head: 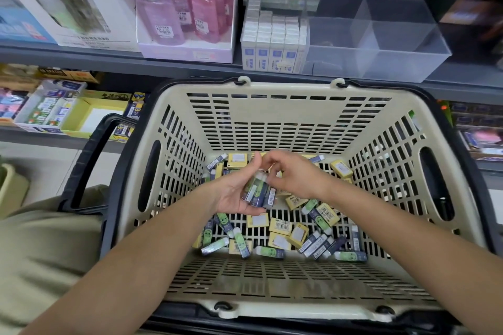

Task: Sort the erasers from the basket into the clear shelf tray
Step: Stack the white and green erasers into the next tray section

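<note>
A beige slotted basket (275, 117) stands below the shelf, its floor strewn with several loose erasers (317, 228) in yellow boxes and in green-and-navy sleeves. My left hand (234, 193) is palm up inside the basket and holds a small bunch of green-and-navy erasers (258, 190). My right hand (291, 171) hovers just above the bunch with curled fingers pinching at its top. On the shelf behind stands the clear tray (381, 62): its left compartment is packed with white-and-blue erasers (275, 43), its right compartments show nothing inside.
Bottles of pink and purple glue (187, 8) stand in a display box left of the tray. White cartons sit further left. A lower shelf on the left holds a yellow box (92, 114) and small stationery packs. The basket's black handle (92, 160) hangs down on the left.
</note>
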Tool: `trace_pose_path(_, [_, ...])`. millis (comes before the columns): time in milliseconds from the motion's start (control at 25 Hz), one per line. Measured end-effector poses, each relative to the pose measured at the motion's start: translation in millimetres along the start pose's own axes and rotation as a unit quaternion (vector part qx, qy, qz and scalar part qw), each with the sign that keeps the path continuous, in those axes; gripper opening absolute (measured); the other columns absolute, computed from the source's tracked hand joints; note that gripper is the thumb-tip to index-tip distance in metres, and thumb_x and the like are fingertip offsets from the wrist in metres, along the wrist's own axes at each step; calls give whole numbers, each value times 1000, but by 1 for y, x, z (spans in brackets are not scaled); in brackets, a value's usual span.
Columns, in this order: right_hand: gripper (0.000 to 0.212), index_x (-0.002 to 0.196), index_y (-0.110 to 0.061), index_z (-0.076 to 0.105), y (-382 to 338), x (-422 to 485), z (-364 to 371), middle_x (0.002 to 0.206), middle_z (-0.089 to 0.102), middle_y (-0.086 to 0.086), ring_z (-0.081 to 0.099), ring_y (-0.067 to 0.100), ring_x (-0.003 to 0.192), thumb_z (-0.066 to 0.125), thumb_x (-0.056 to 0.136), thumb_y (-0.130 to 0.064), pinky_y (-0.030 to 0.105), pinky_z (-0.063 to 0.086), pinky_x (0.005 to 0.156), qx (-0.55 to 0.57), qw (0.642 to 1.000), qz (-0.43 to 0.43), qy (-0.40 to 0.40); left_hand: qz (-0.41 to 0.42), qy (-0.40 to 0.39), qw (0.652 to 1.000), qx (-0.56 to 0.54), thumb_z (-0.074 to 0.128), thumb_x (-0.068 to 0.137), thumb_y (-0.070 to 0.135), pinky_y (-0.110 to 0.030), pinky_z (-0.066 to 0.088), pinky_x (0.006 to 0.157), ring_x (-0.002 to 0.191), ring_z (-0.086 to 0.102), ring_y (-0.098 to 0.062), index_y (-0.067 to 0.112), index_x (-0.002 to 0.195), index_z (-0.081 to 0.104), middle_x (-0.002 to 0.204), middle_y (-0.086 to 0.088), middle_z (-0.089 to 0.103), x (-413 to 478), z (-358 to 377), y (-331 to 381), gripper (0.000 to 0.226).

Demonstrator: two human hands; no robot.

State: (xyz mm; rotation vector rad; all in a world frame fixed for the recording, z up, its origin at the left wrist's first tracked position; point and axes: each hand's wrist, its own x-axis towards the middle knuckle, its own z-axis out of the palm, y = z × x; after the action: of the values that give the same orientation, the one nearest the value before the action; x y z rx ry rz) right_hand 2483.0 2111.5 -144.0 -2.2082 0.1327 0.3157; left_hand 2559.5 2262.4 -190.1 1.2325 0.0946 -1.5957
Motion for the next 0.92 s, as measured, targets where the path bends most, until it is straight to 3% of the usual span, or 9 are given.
trace_pose_path(80, [17,93,-27,54,10,0,-4,90,57,-9,56,3,77,60,87,-12,11,46,64,50,996,41,60,2,13,1000,-5,78,50,60,-28,55,58,74,68,-21,13,103,58,82,-8,70,-1,-3,0,74])
trace_pose_path(120, [15,91,-27,54,16,-1,-5,86,57,-10,56,5,76,61,87,-14,13,46,64,40,996,60,52,5,26,1000,-3,83,53,46,-28,55,57,71,68,-20,13,102,59,78,-7,71,-1,-5,1,64])
trace_pose_path(200, [9,89,-24,57,29,-4,6,83,58,-10,58,9,77,62,86,-17,19,47,68,-18,994,93,-46,-3,45,999,9,84,59,23,-26,55,54,68,68,-18,13,100,61,76,-7,71,-1,-8,0,48])
trace_pose_path(280, [7,92,-18,61,37,-7,25,84,61,-6,59,10,78,64,86,-16,21,48,73,-11,985,121,-123,-16,72,997,30,81,66,14,-25,54,53,66,67,-17,12,101,62,76,-7,71,2,-9,-3,41])
trace_pose_path(400, [6,93,-15,61,43,-8,41,87,64,1,63,12,78,63,87,-15,26,52,75,70,980,142,-121,-30,117,990,71,79,70,9,-26,54,57,66,68,-15,9,103,61,80,-7,71,6,-12,-10,37])
trace_pose_path(560, [19,99,-13,62,50,-10,46,94,60,0,61,19,92,67,84,-24,25,47,73,-98,982,110,-121,-13,177,983,46,78,72,6,-27,54,55,63,68,-16,8,110,58,86,-10,69,5,-21,-10,43])
trace_pose_path(720, [42,108,-16,56,55,-21,64,109,52,3,54,24,96,68,79,-43,30,40,64,-306,917,57,-248,-2,191,981,28,76,75,7,-28,55,54,62,67,-16,9,108,60,91,-11,68,3,-23,-5,37])
trace_pose_path(800, [32,102,-13,60,53,-24,68,106,56,4,56,25,95,64,82,-38,30,41,62,-314,921,34,-227,-9,174,984,35,76,74,7,-31,56,59,65,67,-18,9,110,59,91,-10,68,2,-21,-6,40])
trace_pose_path(920, [25,86,-9,64,49,-14,52,86,65,4,60,18,77,67,82,-34,31,50,68,-136,982,101,-86,-1,162,987,7,80,68,10,-34,57,63,73,69,-19,8,110,54,97,-10,66,-1,-19,-5,49])
